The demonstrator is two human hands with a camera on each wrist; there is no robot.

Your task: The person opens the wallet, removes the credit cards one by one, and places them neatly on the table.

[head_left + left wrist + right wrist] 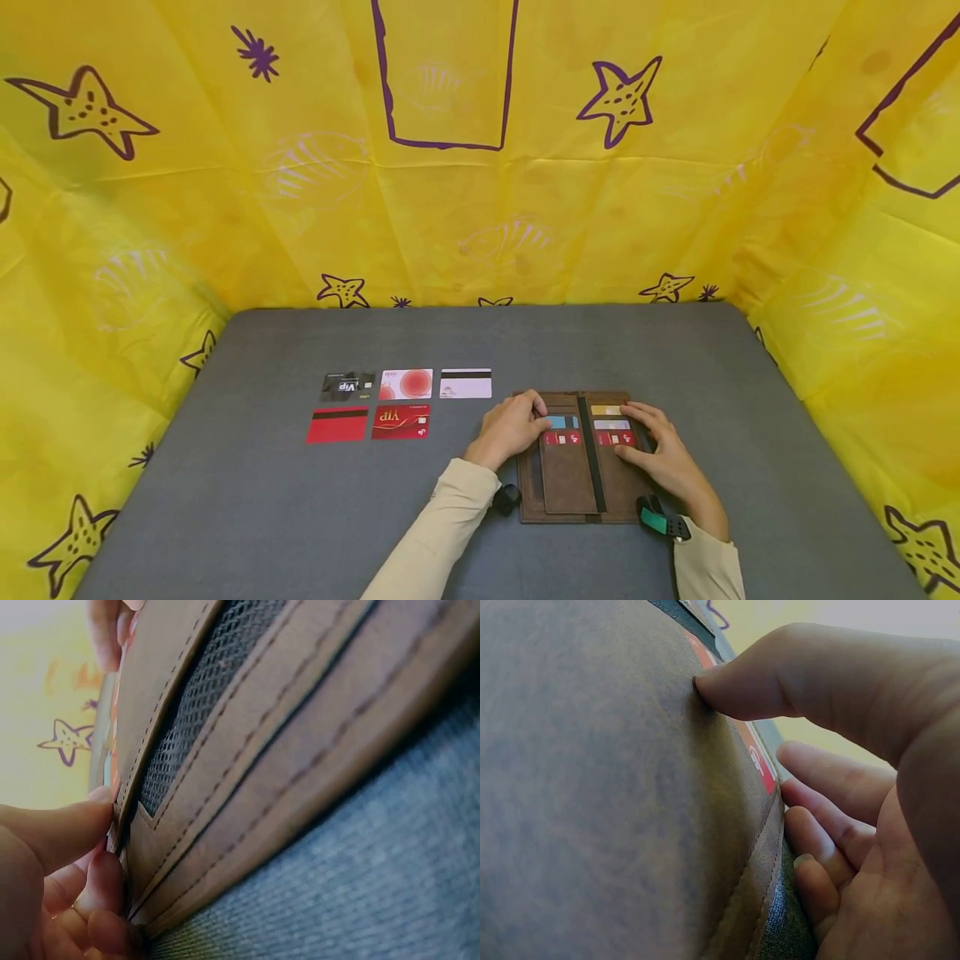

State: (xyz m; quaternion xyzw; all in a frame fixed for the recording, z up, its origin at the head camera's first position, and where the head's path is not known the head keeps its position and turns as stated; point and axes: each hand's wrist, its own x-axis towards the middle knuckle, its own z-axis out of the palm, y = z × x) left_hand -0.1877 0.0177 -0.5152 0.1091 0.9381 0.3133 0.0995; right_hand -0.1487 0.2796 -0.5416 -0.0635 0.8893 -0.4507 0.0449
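Observation:
A brown leather wallet [566,479] lies unfolded on the table, with card slots on both inner panels. A blue card [557,422] and a red card [562,438] show on its left panel. On the right panel are a gold card [606,410], a pale card [611,425] and a red card [617,439]. My left hand [512,429] pinches the upper left edge of the inner flap; in the left wrist view, a mesh pocket [202,712] shows beside it. With its thumb on the leather below the slots, my right hand [671,458] holds the right panel's edge.
Left of the wallet lie a black VIP card [348,386], a card with red circles [407,384], a white striped card [466,384], a red striped card [337,425] and a red VIP card [401,422]. Yellow patterned cloth [450,233] surrounds the grey table [285,517].

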